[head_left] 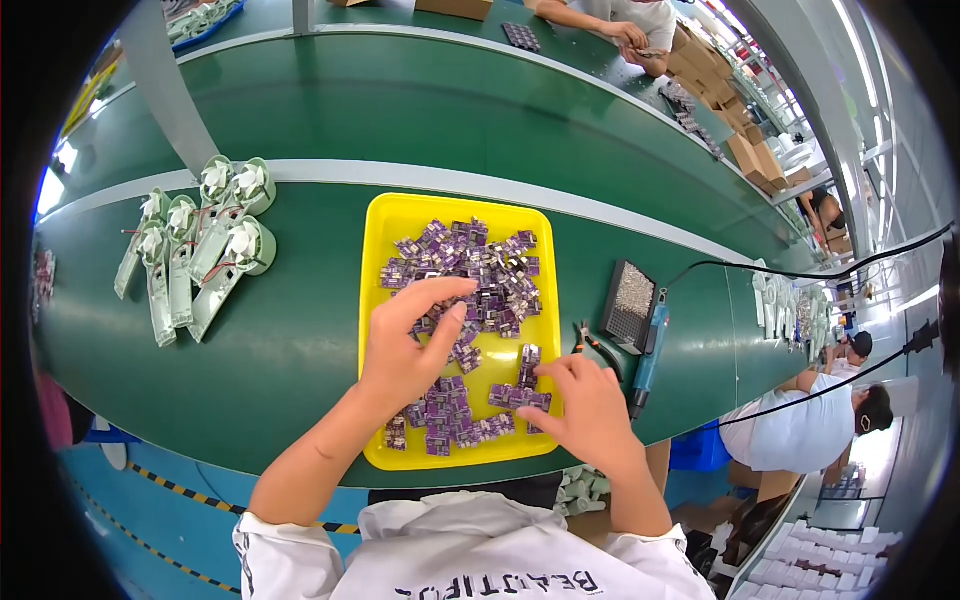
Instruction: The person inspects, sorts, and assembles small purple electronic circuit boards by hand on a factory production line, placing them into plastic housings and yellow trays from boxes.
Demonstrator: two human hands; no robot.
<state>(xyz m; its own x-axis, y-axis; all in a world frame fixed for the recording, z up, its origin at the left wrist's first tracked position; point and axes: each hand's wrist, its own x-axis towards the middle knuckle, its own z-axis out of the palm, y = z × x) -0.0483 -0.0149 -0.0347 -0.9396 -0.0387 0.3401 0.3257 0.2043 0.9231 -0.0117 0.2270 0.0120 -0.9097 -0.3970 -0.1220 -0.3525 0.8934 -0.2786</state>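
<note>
A yellow tray [552, 300] holds several small purple circuit boards [510, 280], heaped in its far half and in a looser group [445, 410] near its front left. My left hand [405, 335] is over the middle of the tray, thumb and index finger apart, with nothing visible between them. It covers part of the heap. Toward the tray's right side, my right hand [590, 405] has its thumb and index finger spread beside a few purple boards [522, 395]. Its fingertips are at the boards' edge; whether they touch is hard to tell.
Right of the tray lie pliers [597, 345], a black box of small metal parts [632, 300] and a teal electric screwdriver [652, 350] with a black cable. Pale green handheld housings [200, 250] lie at left. Across the bench, a co-worker's hands [635, 42] hold something.
</note>
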